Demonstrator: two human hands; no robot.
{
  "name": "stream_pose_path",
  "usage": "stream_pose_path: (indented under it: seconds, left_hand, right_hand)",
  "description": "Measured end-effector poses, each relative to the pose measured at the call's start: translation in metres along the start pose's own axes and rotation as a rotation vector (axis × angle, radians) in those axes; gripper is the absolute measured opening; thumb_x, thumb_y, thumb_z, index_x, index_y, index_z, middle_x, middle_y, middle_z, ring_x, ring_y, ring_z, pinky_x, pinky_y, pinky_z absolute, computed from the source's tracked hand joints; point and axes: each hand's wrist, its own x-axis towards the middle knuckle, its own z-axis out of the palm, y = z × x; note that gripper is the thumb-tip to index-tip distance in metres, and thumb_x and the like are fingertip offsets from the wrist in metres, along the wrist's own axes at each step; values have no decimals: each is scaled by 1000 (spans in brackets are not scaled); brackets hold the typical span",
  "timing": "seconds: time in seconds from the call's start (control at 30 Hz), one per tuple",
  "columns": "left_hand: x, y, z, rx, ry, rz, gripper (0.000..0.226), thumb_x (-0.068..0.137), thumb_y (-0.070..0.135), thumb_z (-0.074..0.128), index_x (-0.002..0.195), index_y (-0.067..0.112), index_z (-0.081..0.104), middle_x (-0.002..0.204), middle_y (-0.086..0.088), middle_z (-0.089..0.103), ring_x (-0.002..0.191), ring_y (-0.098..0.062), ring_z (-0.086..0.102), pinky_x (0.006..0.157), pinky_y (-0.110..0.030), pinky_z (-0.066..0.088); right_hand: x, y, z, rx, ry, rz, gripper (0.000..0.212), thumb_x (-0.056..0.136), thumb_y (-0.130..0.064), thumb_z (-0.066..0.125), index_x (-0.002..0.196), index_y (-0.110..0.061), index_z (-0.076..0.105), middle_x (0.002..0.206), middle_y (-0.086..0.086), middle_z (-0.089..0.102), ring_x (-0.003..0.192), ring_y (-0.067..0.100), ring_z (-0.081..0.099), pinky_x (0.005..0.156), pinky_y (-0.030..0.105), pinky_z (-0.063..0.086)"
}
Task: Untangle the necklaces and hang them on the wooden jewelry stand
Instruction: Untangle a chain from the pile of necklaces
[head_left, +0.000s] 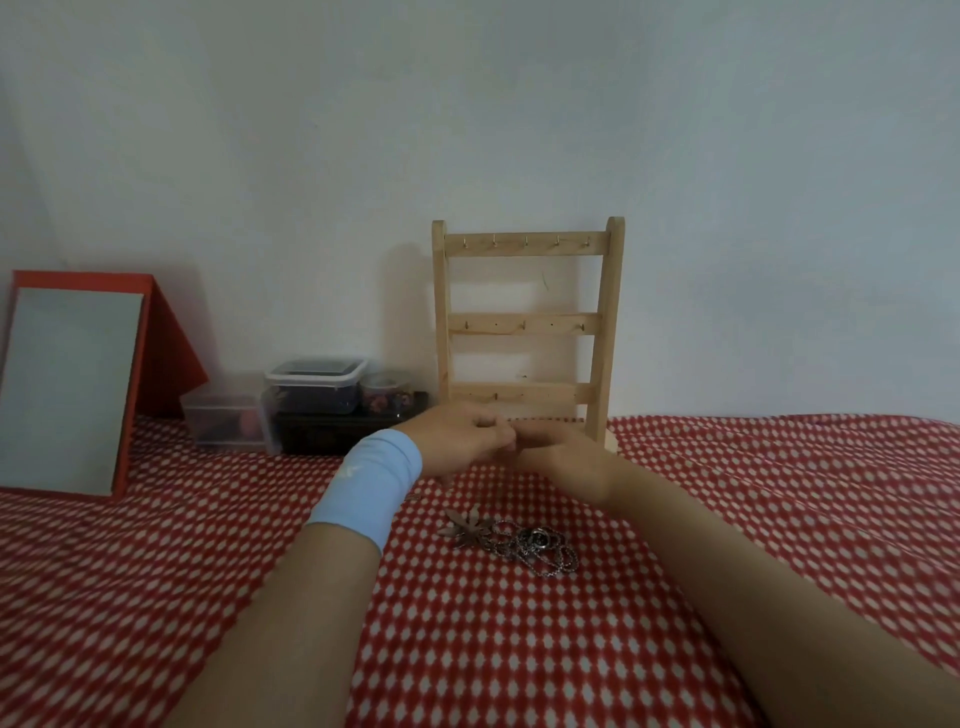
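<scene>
"Head view shows the left hand (457, 436) and the right hand (558, 449) meeting fingertip to fingertip. Why are they held so?"

"I think they work on one fine piece between them. The fingers of both hands are curled inward and the tips touch. But whether a thin chain is pinched there, I cannot tell; it is too small and blurred."

"And where are the necklaces (519, 540)?"

"They lie in a tangled heap on the red checked cloth (727, 493), below the hands and on the person's side of them, with a leaf pendant (465, 529) at the end toward the left wrist. No hand touches this heap."

"Why do the hands hover above it and not on it?"

"My guess: a chain lifted free of the cloth is easier to separate, and the heap waits close by for the next one."

"The wooden jewelry stand (522, 325)?"

"It stands upright just beyond the hands, against the wall. Its hooks (525, 241) look bare, so I judge that nothing is hung yet. Being so near, it needs only a short reach."

"Other things?"

"A blue wristband (369, 486) sits on the left wrist. Plastic boxes (314, 387) stand beyond the left hand, and a red-framed mirror (67, 389) well apart on that same side."
</scene>
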Motion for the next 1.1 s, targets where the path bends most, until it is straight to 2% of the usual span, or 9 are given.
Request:
stream_pose_path:
  seconds: [0.1,0.2,0.47,0.53,0.6,0.7,0.87,1.0,1.1]
  left_hand:
    - [-1,-1,-3,47,27,-1,32,100,34,48,90,15,72,64,8,51,56,-7,44,55,-25,37]
    - [-4,-5,-7,118,14,-32,38,99,37,50,96,8,73,69,5,55,58,-8,48,61,-26,41]
    - [-11,-12,-15,-76,50,-117,27,100,29,50,90,16,71,68,1,54,48,-11,41,48,-22,37]
    - [-12,-7,-20,-56,48,-121,27,100,30,50,97,16,72,73,3,56,53,-8,44,49,-21,37]
    - [-8,0,-27,-48,79,-110,28,100,32,49,104,16,71,76,4,55,61,-7,48,52,-22,37]
    - [-1,11,-39,-108,120,-119,26,98,31,49,102,17,71,72,4,50,61,-10,43,52,-25,35]
    - [-1,12,-54,-59,46,-135,24,95,38,52,89,25,71,74,4,51,65,-16,45,56,-26,40]
    - [-3,7,-60,-55,-149,-204,26,97,39,52,95,22,71,75,1,46,64,-16,42,57,-27,41]
    - [-2,16,-71,-97,-45,-165,24,97,33,52,94,18,70,72,0,45,59,-15,41,53,-24,39]
  right_hand:
    - [-2,6,6,-69,-59,102,41,106,-40,43,103,-15,76,115,-11,74,112,8,63,112,40,40]
    - [-6,5,0,13,-100,153,44,110,-35,33,85,-15,64,113,-11,77,112,3,60,105,34,35]
    - [-2,-13,-3,22,-27,265,36,108,-24,42,110,-10,75,98,-4,80,98,7,71,109,31,43]
    - [2,-19,-6,50,46,237,30,107,-14,43,110,-8,72,82,2,78,83,15,73,99,36,55]
    - [8,-30,-12,157,94,237,28,103,-5,43,104,-5,71,61,0,60,55,15,58,69,34,60]
    - [11,-48,-26,169,119,271,16,95,-12,56,84,-9,67,58,-3,39,46,12,31,43,26,29]
    - [10,-56,-48,-82,173,194,20,89,-18,59,71,-10,65,75,5,54,68,18,47,58,29,37]
    - [10,-53,-55,-50,259,165,37,91,-13,50,55,-15,44,57,-2,45,57,15,39,53,27,32]
    - [11,-57,-60,-43,334,115,35,92,-13,48,58,-11,44,61,2,47,59,17,41,56,29,37]
